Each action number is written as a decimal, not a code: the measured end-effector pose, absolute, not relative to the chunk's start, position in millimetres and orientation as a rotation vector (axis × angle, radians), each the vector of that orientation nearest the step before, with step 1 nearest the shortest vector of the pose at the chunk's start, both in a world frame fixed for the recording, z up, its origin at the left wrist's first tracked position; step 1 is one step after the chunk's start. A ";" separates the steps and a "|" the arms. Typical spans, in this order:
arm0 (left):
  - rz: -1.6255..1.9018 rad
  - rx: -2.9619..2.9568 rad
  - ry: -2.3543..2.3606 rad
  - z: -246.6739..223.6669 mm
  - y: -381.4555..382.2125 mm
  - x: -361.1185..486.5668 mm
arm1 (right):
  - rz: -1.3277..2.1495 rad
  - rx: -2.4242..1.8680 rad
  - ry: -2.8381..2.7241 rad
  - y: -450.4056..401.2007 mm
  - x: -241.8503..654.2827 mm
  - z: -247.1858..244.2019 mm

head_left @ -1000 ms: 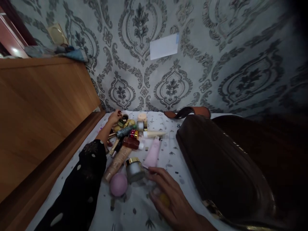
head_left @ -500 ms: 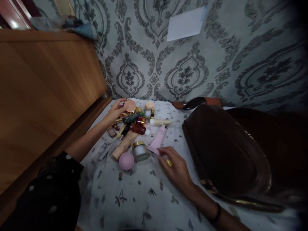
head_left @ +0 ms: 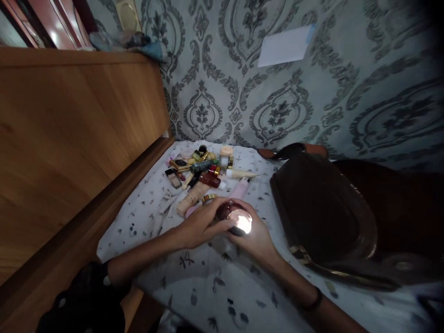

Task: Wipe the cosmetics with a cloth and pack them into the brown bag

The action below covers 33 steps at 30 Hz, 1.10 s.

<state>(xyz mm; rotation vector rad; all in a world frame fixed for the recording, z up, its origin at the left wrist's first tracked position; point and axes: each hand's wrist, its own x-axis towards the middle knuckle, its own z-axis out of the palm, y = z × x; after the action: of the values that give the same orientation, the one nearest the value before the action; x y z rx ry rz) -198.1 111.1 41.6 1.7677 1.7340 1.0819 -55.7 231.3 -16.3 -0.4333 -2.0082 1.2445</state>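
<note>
Both hands meet over the near side of the cosmetics pile around a round, shiny compact [head_left: 240, 220], dark red at one side with a bright glare on its top. My left hand [head_left: 203, 225] is closed on its left side, thumb across the front. Around the right side curl the fingers of my right hand [head_left: 258, 233]. Just behind them, a pink squeeze tube [head_left: 240, 188] lies partly covered. A gold-lidded jar [head_left: 209, 198] and a pink round item [head_left: 190, 211] are mostly hidden by my left hand. A beige tube [head_left: 192, 199] slants beside them.
Farther back lie a dark red bottle [head_left: 210, 180], a dark green tube [head_left: 201, 166], a cream tube [head_left: 241, 174] and several small cosmetics. A brown bag [head_left: 322, 208] stands at right. Wooden furniture [head_left: 83, 125] borders the left; patterned wall [head_left: 236, 92] rises behind.
My left hand has brought the round compact from the back left of the pile toward me. My right hand has left the pink tube's end and now holds the compact too. The view has shifted slightly.
</note>
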 end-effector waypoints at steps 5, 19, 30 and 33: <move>0.667 2.261 2.257 2.8 82.1 -209.5 | 1.165 -0.608 -1.894 217.8 -33.9 -20.8; 0.575 2.211 2.337 -20.2 67.8 -278.8 | 1.146 -0.621 -1.788 226.6 -77.1 -34.4; 1.208 1.590 2.562 -6.1 58.6 -338.8 | 1.186 -0.512 -1.630 234.8 -105.0 -8.6; 1.203 1.492 2.563 -13.4 70.8 -355.0 | 1.241 -0.488 -1.714 223.0 -80.7 -6.9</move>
<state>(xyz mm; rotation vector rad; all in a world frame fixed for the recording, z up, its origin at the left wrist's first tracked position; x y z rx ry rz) -355.0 70.8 -13.4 1.4923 2.5634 1.2034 -80.7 223.0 -6.9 -0.4878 -1.7136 1.2409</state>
